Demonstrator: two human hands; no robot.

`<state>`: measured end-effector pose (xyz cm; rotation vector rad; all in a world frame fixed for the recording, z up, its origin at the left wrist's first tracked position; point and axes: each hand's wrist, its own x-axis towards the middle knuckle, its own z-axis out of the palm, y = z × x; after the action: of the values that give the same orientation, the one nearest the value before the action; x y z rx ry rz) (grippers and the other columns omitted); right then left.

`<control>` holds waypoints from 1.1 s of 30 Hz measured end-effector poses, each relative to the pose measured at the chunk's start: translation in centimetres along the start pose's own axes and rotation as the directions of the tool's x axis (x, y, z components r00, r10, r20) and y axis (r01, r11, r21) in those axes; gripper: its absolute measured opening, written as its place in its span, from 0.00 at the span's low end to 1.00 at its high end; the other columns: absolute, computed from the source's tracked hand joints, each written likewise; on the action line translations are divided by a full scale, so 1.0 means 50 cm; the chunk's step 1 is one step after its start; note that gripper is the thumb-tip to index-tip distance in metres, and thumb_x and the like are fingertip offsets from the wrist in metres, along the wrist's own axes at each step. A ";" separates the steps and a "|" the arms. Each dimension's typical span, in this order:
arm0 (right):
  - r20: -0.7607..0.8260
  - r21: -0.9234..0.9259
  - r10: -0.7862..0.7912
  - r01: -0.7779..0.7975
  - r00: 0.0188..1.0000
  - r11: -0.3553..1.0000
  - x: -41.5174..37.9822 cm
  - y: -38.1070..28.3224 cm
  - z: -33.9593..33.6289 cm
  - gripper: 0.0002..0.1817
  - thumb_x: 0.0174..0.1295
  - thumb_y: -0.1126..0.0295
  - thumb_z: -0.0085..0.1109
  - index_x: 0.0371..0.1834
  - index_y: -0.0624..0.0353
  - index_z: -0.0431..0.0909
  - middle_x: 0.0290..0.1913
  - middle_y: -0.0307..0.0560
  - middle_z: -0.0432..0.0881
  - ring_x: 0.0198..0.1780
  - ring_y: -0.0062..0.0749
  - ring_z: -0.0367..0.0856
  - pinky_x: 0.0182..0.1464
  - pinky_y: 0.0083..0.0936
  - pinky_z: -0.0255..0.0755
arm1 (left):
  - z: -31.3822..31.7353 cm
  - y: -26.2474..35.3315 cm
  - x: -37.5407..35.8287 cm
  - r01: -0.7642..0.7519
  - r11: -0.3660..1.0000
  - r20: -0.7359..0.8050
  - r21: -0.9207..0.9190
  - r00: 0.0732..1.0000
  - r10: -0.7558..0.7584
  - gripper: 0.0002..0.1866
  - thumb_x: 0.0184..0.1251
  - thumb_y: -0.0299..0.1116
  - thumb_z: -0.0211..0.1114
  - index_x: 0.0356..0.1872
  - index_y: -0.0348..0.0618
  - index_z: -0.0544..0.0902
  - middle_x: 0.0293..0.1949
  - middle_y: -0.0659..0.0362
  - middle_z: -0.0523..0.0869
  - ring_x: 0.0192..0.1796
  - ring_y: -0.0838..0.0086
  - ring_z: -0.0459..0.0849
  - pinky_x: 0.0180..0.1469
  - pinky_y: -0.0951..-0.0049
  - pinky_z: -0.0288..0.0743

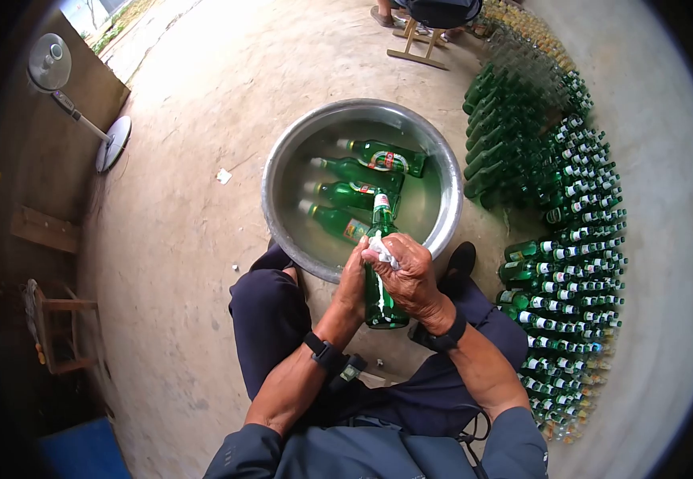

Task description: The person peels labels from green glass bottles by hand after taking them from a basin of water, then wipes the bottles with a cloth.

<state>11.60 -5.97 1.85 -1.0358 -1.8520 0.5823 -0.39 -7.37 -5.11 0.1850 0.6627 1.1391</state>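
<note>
A green glass bottle (386, 307) is held over the near rim of a metal basin (281, 231), its neck pointing away from me and its base toward me. My left hand (352, 281) grips the bottle's left side. On the other side, my right hand (410, 275) is closed over the bottle with a crumpled white scrap (382, 251), which looks like wet paper, at its fingers. A white streak runs down the glass below the hands. In the basin's cloudy water lie several green bottles (382, 157) with labels, necks to the left.
Rows of green bottles (574, 255) line the wall on the right. A standing fan (83, 124) is at the left, above a wooden stool (67, 305). Another person sits on a wooden-legged seat (422, 56) at the back. A white scrap (223, 176) lies on the floor.
</note>
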 end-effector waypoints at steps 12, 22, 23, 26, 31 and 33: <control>-0.012 0.453 0.419 -0.368 0.908 0.812 -0.003 -0.041 0.010 0.16 0.79 0.61 0.61 0.38 0.64 0.83 0.25 0.35 0.79 0.29 0.15 0.73 0.31 0.23 0.69 | -0.005 0.001 0.018 0.156 0.973 0.072 -0.170 0.987 -0.146 0.26 0.85 0.56 0.50 0.56 0.43 0.82 0.47 0.54 0.90 0.45 0.66 0.90 0.53 0.62 0.86; -0.019 0.429 0.484 -0.431 0.875 0.794 0.001 -0.034 0.017 0.17 0.81 0.61 0.58 0.38 0.64 0.83 0.26 0.34 0.79 0.29 0.15 0.73 0.31 0.22 0.68 | -0.002 -0.010 0.022 0.142 0.972 0.031 -0.189 0.990 -0.138 0.23 0.85 0.53 0.54 0.58 0.44 0.82 0.47 0.56 0.89 0.45 0.68 0.90 0.51 0.64 0.86; 0.008 0.442 0.508 -0.459 0.861 0.771 0.000 -0.029 0.015 0.17 0.81 0.61 0.58 0.37 0.64 0.83 0.26 0.34 0.79 0.29 0.15 0.73 0.31 0.22 0.68 | 0.008 -0.009 0.018 0.137 0.972 0.005 -0.189 0.990 -0.138 0.22 0.85 0.52 0.54 0.58 0.43 0.81 0.48 0.56 0.89 0.45 0.68 0.90 0.51 0.64 0.86; -0.001 0.442 0.538 -0.482 0.843 0.756 0.002 -0.025 0.015 0.17 0.80 0.61 0.59 0.37 0.64 0.83 0.26 0.34 0.79 0.30 0.15 0.73 0.32 0.22 0.69 | 0.018 -0.006 0.014 0.131 0.972 -0.030 -0.193 0.990 -0.140 0.21 0.84 0.49 0.56 0.59 0.42 0.79 0.47 0.55 0.89 0.44 0.70 0.89 0.48 0.66 0.86; 0.081 0.374 0.490 -0.482 0.868 0.792 0.003 -0.026 0.000 0.17 0.80 0.61 0.60 0.37 0.64 0.84 0.28 0.35 0.81 0.32 0.15 0.74 0.34 0.21 0.70 | -0.031 -0.029 0.024 0.080 0.996 0.127 -0.044 0.989 -0.074 0.22 0.78 0.46 0.65 0.61 0.40 0.79 0.53 0.55 0.87 0.54 0.69 0.87 0.61 0.65 0.82; 0.065 0.351 0.461 -0.453 0.885 0.820 -0.004 -0.029 -0.004 0.16 0.79 0.61 0.62 0.38 0.64 0.84 0.30 0.35 0.83 0.34 0.15 0.76 0.35 0.20 0.71 | -0.034 -0.023 0.023 0.054 0.999 0.150 -0.002 0.987 -0.054 0.22 0.76 0.44 0.66 0.61 0.40 0.78 0.54 0.56 0.86 0.54 0.70 0.87 0.60 0.65 0.82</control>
<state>11.22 -6.92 2.93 -1.2320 -1.3952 1.1433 -0.19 -7.18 -7.42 0.2439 0.5280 1.0637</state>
